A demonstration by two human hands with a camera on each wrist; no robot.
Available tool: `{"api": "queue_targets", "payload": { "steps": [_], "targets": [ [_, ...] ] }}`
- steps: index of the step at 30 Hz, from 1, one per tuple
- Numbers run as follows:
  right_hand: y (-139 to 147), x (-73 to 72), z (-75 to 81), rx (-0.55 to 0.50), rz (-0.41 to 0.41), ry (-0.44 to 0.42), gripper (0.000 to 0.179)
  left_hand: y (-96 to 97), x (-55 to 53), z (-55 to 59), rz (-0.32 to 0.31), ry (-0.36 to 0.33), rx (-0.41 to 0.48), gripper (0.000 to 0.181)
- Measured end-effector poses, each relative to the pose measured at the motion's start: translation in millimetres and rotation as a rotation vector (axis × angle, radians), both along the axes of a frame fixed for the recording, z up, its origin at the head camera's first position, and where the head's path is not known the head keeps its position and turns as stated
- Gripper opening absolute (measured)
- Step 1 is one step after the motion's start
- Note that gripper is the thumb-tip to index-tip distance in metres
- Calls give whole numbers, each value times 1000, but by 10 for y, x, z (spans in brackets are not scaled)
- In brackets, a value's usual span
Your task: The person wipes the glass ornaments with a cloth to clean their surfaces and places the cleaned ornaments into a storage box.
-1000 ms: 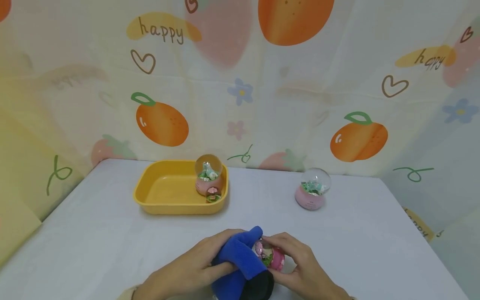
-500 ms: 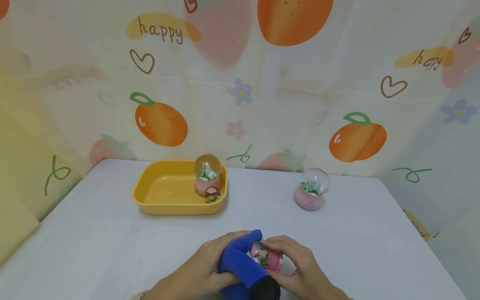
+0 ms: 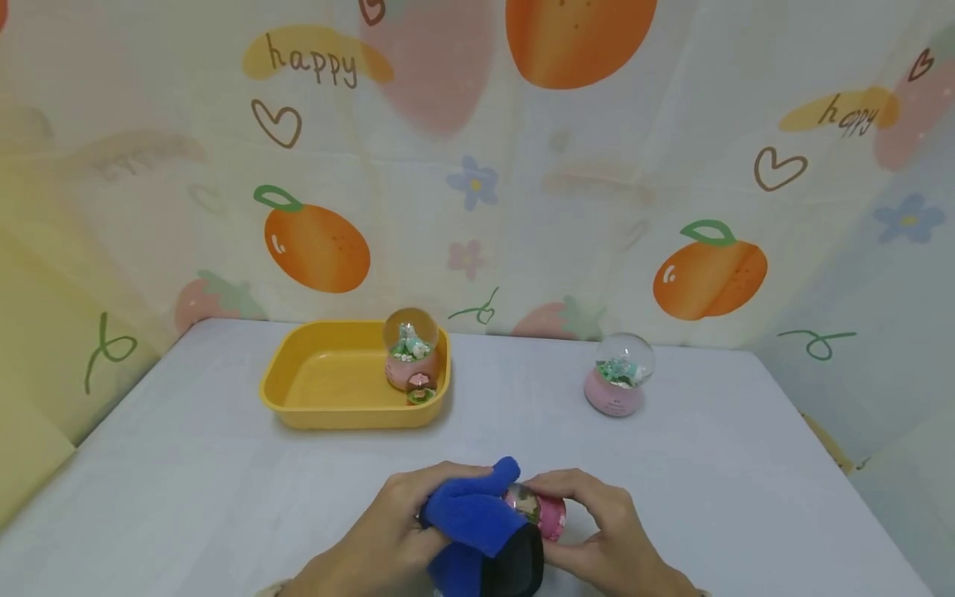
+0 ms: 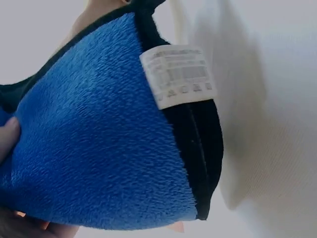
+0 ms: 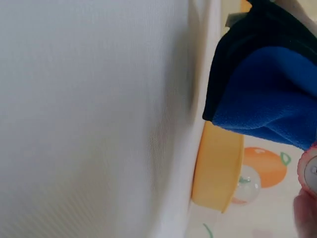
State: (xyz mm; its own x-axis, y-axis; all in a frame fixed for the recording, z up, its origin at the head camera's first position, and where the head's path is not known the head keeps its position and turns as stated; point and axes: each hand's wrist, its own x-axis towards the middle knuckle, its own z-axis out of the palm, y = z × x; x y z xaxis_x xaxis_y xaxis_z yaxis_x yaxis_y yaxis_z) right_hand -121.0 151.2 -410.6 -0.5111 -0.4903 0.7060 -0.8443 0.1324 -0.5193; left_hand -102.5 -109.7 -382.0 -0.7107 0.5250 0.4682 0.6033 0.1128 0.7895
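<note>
My left hand point(image 3: 395, 522) grips a fuzzy blue cloth point(image 3: 477, 518) with a black edge, folded over the glass end of a small snow globe. A white label point(image 4: 179, 75) on the cloth's dark border shows in the left wrist view. My right hand point(image 3: 608, 526) holds that snow globe point(image 3: 550, 518) by its pink base, fingers above and thumb below, with the globe lying on its side. Part of its dome is hidden under the cloth. In the right wrist view the base's round underside point(image 5: 311, 171) shows at the right edge, beside the hanging cloth.
A yellow tray point(image 3: 328, 417) stands at the back left. In its right end are a larger pink-based snow globe point(image 3: 410, 365) and a tiny one point(image 3: 421, 390). Another pink-based snow globe point(image 3: 615, 390) stands at the back right, before a fruit-print curtain point(image 3: 418, 207).
The cloth has shifted slightly against the small globe's dome, first right and then back left, with my left hand. My right hand keeps its hold on the base. The view has moved slightly.
</note>
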Motion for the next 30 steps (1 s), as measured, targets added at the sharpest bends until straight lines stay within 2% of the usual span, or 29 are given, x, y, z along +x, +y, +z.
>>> {"api": "queue_targets", "payload": {
  "steps": [2,6,7,12,17,21,24,26,29,30],
  "targets": [
    [2,-7,-6,-15,9,22,42,-1,-12,0,-23,2,5,40],
    [7,-33,-25,-40,50,82,37,10,-23,-8,-79,-43,-1,47],
    [6,-42,-31,-45,62,104,36,16,-20,-10,-89,-72,-5,49],
    [0,-58,-32,-45,101,156,34,53,7,-19,-103,-119,-18,54],
    [-5,-72,-8,-49,137,183,32,62,25,-15,-63,-60,47,42],
    [-17,-72,14,-46,155,185,29,53,11,-16,-48,8,85,40],
    [-30,-76,28,-66,159,186,28,45,1,-9,-66,-13,92,38],
    [-33,-82,32,-87,155,186,28,43,-3,-2,-80,-65,86,37],
    [-25,-86,25,-105,138,169,30,44,-12,-4,-91,-39,51,41],
    [-20,-82,20,-104,125,158,30,44,-17,-9,-92,-7,33,43]
  ]
}}
